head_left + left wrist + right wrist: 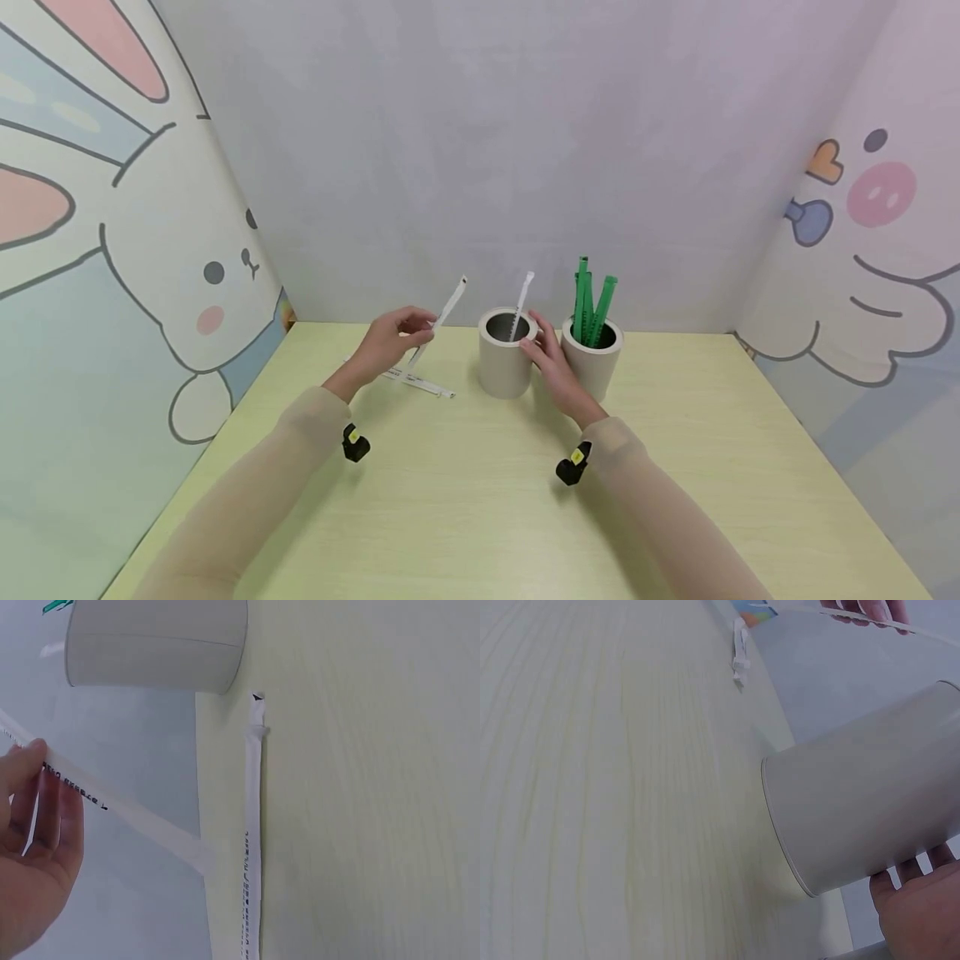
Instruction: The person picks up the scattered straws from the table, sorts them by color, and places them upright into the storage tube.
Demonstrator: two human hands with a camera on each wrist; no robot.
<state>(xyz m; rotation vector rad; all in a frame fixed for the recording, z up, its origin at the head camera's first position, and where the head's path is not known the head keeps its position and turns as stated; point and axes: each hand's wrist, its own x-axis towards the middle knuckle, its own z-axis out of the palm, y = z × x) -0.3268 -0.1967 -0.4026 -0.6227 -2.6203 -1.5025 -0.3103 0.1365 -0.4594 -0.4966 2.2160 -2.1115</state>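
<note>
In the head view my left hand [392,342] pinches a white paper-wrapped straw [452,300] between thumb and fingers, tilted with its top leaning right. Black print on it shows in the left wrist view. Another white wrapped straw [423,384] lies on the table beneath that hand. My right hand [557,367] holds the right side of a pale cylindrical cup [502,371], thumb toward the front. One white wrapped straw [523,293] leans inside this upright cup. From the right wrist, several fingertips are seen against the cup's wall [870,787].
A matching cup [592,367] stands just right of my right hand, with several green wrapped straws [602,308] in it. The pale wood table [480,500] ends at a grey backdrop [480,167]. Cartoon-printed side panels [172,308] flank it.
</note>
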